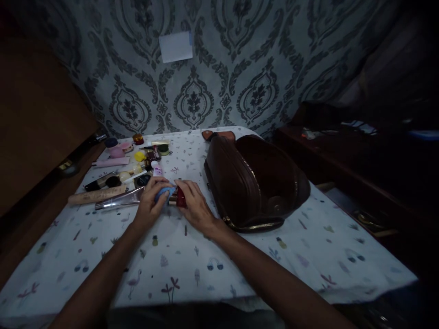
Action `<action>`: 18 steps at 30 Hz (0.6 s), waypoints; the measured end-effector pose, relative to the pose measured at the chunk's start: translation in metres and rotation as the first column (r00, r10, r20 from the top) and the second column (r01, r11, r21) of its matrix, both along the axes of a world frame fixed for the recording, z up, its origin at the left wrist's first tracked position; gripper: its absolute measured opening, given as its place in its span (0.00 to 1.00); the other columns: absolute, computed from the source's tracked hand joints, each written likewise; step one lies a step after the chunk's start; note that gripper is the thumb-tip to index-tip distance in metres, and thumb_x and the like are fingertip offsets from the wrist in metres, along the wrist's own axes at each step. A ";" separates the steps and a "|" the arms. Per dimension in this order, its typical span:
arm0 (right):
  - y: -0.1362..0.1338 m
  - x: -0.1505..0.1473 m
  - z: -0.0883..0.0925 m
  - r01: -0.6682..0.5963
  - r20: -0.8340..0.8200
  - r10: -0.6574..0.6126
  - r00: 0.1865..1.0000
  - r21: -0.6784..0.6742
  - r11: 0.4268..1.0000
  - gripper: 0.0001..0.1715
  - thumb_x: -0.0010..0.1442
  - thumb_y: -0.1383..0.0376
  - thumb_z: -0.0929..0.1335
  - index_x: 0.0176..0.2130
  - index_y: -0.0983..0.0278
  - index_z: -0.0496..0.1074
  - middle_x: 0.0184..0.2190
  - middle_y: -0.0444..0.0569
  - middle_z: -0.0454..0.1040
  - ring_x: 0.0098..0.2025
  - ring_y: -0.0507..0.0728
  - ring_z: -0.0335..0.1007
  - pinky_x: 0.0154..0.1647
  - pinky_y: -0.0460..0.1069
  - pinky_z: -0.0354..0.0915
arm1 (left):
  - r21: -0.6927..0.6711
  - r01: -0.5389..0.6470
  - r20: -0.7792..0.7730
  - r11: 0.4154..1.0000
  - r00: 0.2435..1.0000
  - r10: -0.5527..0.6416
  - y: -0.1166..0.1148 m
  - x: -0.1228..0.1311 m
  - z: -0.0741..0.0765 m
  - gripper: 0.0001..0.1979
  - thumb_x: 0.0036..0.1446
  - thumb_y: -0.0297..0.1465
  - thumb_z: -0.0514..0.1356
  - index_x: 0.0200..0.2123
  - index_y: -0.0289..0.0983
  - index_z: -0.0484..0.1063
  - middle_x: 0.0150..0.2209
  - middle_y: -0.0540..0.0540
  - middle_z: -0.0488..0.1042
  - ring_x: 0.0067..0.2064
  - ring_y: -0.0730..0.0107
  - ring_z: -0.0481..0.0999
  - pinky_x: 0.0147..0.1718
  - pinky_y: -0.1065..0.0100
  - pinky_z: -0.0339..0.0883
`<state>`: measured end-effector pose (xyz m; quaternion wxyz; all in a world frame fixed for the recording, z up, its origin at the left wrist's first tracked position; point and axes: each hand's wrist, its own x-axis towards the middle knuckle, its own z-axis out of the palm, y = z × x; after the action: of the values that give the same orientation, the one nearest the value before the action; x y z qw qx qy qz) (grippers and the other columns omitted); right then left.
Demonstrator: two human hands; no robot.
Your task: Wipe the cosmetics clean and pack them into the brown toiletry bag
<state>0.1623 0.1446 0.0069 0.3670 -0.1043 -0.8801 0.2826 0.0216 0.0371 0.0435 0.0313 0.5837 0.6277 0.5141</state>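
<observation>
A red bottle (pixel 181 197) is grasped over the table (pixel 192 269) by the right hand's (pixel 195 208) fingers, a blue item (pixel 162 193) by the left hand's (pixel 150 201). By a loosened right grip, the bottle might be dropped. Its long axis seems sideways, the gold-coloured end pointing left.

I work from 1 view, head-worn, looking forward and down across the table (pixel 192 258) to the patterned wall (pixel 219 68) behind it. The lens sits above the near edge, close enough that I get the left hand (pixel 151 200) and right hand (pixel 196 204) just below mid-frame, pointing away from me.
</observation>
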 end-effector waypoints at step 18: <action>-0.004 -0.013 -0.004 -0.186 -0.241 0.036 0.970 -0.637 0.748 0.41 0.42 0.59 0.80 0.54 0.58 0.69 0.50 0.50 0.71 0.54 0.61 0.69 0.60 0.57 0.64 | -0.074 0.085 0.607 0.994 0.794 -0.022 0.005 -0.014 -0.009 0.18 0.54 0.46 0.66 0.40 0.38 0.77 0.32 0.48 0.75 0.31 0.69 0.71 0.32 0.71 0.64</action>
<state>0.1498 0.1404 0.0032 0.3818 -0.1422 -0.6856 0.6033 0.0076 0.0419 0.0342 0.2734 0.4041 0.5923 0.6412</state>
